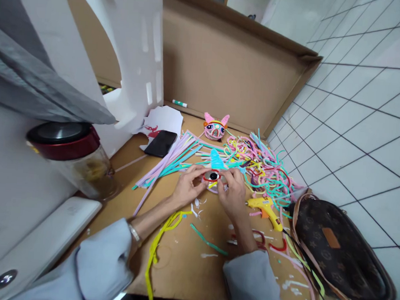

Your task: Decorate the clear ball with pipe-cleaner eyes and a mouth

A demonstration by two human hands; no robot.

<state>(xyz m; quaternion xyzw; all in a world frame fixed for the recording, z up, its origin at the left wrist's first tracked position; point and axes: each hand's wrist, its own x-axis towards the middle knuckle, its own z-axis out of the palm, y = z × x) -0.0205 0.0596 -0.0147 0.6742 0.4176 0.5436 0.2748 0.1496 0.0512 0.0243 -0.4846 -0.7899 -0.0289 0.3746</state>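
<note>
Both hands grip the sides of a small craft figure (213,175) made with pipe cleaners, low over the cardboard surface. It has a black eye ringed in red and a bit of yellow below. A light-blue pointed piece (216,159) rises just behind its top; whether it is attached I cannot tell. The fingers of my left hand (188,185) close on its left edge. On the right edge, my right hand (231,194) pinches with thumb and fingers, which partly cover the figure. A yellow glue gun (266,210) lies to the right of my right hand.
Behind stands a pink-eared figure (215,129). Loose pipe cleaners pile up (270,173) at right, and straight ones (172,159) lie left beside a black phone (161,143). Yellow strands (155,252) lie in front. A brown bag (344,247) and a glass jar (92,174) flank the workspace.
</note>
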